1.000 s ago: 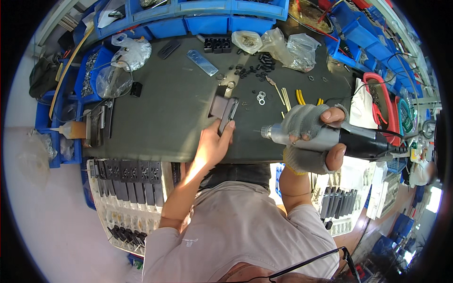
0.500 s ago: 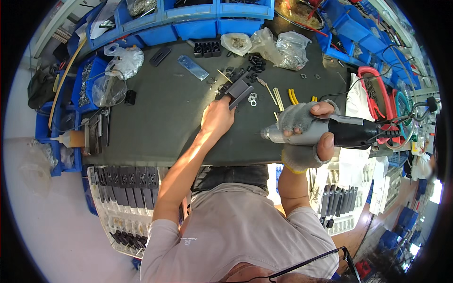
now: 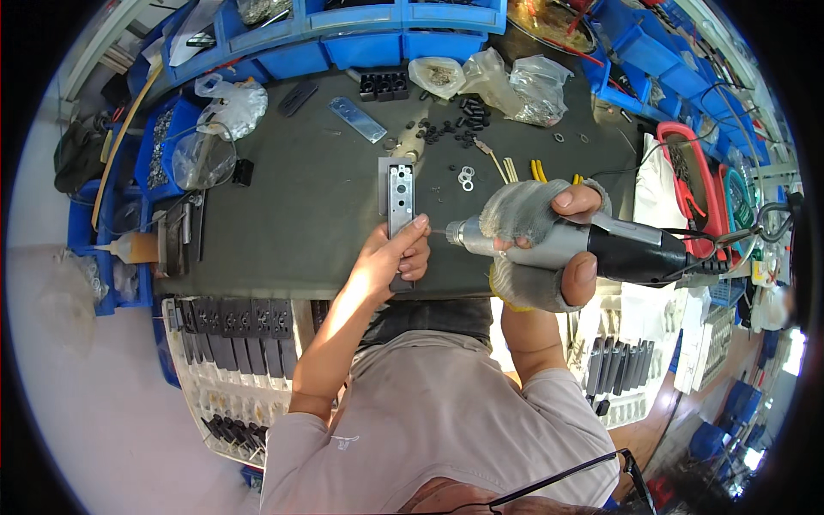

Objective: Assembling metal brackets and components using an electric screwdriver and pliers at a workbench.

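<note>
- Long rectangular housing with a bright, hole-pierced metal face: held above the middle of the dark work mat, toward its near edge, its long side running away from the person and its metal face turned up.
- Left hand: bare, over the mat's near edge, fingers clamped around the lower part of the housing, with the thumb across its face.
- Electric screwdriver, silver at the front and black behind: level above the right part of the mat, its bit pointing left at the left hand's fingertips; whether it touches anything there I cannot tell.
- Right hand: in a grey fingerless glove, above the mat's near right part, fingers wrapped firmly around the screwdriver's silver body.
- Flat metal washers: on the mat, right of its middle.
- Small black cylindrical pieces: scattered on the mat's far half.
- Pale blue flat plate: on the mat's far half, left of its middle.
- Black block with round holes and clear bag of small metal parts: along the mat's far edge.
- Blue bins: in a row beyond the mat's far edge.
- Bottle of amber liquid: just off the mat's left end.
- Red tray: beyond the mat's right end.
</note>
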